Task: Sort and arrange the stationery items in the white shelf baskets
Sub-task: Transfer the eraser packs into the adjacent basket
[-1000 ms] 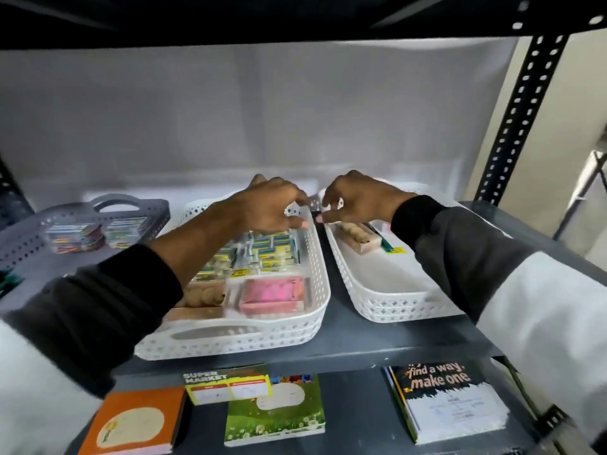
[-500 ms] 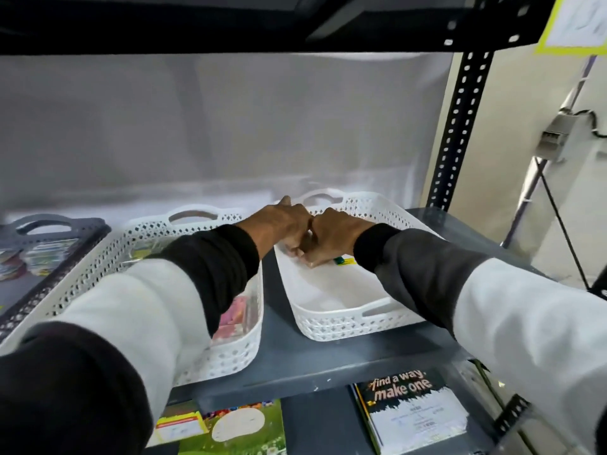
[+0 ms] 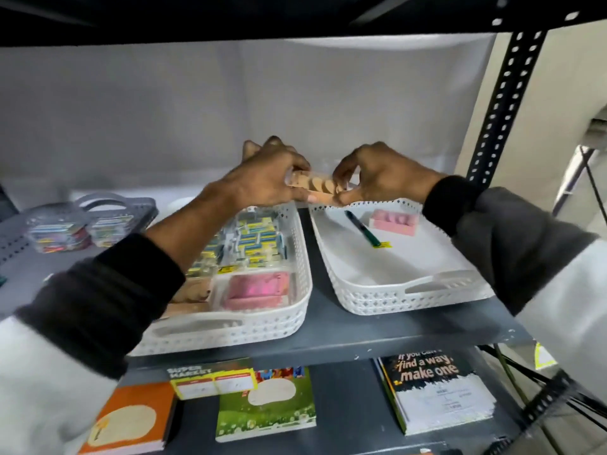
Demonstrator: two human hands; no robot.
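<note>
Two white baskets stand side by side on the grey shelf. The left basket (image 3: 262,326) holds several blue-and-yellow boxes (image 3: 256,239), a pink pack (image 3: 256,289) and tan packs. The right basket (image 3: 404,295) holds a green pen (image 3: 363,229) and a pink pack (image 3: 394,221). My left hand (image 3: 262,178) and my right hand (image 3: 384,175) grip the two ends of a clear pack of tan round pieces (image 3: 317,187), held above the gap between the baskets' far ends.
A grey basket (image 3: 131,205) with colourful packs stands at the far left. Notebooks (image 3: 266,403) lie on the shelf below. A black perforated upright (image 3: 502,103) rises at the right, with the shelf above close overhead.
Both hands have risen from inside the right basket and now hold the tan pack between them. A pink pack now shows in the right basket. The camera view has shifted.
</note>
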